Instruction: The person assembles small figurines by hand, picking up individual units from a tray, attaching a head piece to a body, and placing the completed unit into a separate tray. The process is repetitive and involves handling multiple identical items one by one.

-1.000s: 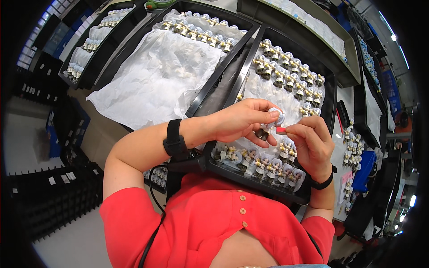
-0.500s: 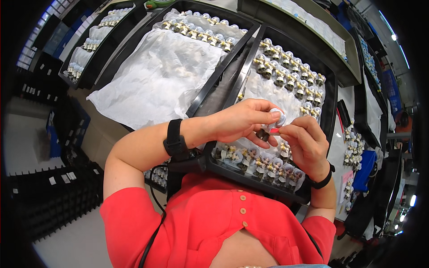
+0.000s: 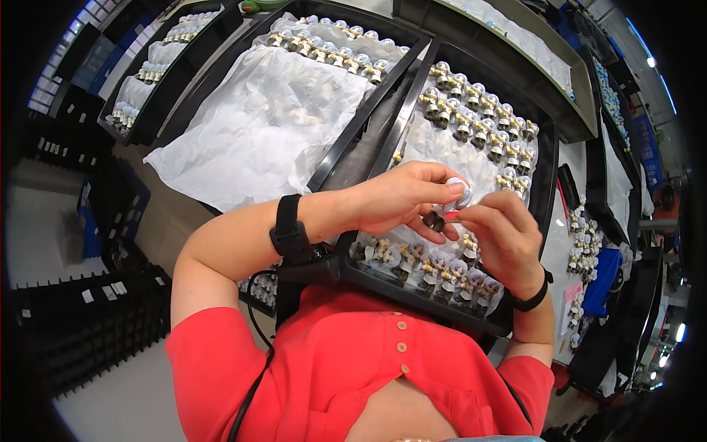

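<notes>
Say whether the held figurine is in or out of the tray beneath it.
Out: the left hand grips the figurine above the tray.

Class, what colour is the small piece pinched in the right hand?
The piece in the right hand shows red, seen best in the head view.

Pale floor (image 3: 121,387) lower left, stacked black crates (image 3: 92,313) right by it. Blue-and-black crate (image 3: 134,210) further up. Bright barred panel (image 3: 53,68) upper left, window or lighting, can't tell. White worktop (image 3: 577,160) at right. Light tube (image 3: 667,94) upper right, small lamps (image 3: 680,333) glaring lower down.
</notes>
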A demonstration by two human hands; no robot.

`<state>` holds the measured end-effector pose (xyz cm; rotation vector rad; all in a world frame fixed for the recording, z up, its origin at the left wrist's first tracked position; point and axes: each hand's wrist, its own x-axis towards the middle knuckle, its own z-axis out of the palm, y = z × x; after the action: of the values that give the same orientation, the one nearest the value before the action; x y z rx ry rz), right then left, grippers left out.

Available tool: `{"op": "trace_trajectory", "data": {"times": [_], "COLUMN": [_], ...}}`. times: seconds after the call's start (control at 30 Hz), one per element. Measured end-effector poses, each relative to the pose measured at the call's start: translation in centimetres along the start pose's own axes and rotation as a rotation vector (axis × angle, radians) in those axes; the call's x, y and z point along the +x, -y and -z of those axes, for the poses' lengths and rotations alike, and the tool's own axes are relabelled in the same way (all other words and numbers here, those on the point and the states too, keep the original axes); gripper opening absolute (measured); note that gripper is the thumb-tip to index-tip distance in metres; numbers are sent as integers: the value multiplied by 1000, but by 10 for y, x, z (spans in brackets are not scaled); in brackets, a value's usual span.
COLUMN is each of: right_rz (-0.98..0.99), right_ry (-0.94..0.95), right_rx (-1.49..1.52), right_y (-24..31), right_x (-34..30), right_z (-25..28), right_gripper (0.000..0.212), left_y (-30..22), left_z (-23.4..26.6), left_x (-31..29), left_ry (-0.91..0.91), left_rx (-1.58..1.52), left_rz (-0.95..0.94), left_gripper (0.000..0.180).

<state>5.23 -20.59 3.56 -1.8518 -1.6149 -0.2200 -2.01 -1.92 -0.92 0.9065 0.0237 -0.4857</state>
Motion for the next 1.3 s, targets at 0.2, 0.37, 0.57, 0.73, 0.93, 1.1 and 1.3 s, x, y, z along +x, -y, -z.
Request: {"op": "trace_trajectory", "data": {"times": [0.2, 0.37, 0.57, 0.73, 0.93, 1.1, 1.3], "right_rz": [-37, -14, -18, -33, -23, -4, 11], "right_ry": [-7, 44, 2, -48, -27, 15, 17], "right_rx": [-25, 11, -22, -44, -20, -21, -10], "right_y": [-1, -3, 0, 0, -2, -3, -1], "right_x": [-3, -2, -3, -3, -3, -2, -1], "right_z": [2, -5, 0, 6, 4, -2, -5], "right_gripper": [24, 23, 24, 23, 23, 23, 24], "left_y": [-3, -1, -2, -3, -2, -1, 0], "left_z": [-2, -3, -3, -3, -1, -2, -2], "left_x": [-2, -1, -2, -2, -1, -2, -1], "left_ry": [5, 11, 10, -9, -7, -11, -17], "left_rx": [18, 12, 8, 16, 6, 7, 6], "left_rz": [4, 17, 12, 4, 2, 7, 3], "left_gripper": [34, 35, 35, 36, 35, 34, 34]}}
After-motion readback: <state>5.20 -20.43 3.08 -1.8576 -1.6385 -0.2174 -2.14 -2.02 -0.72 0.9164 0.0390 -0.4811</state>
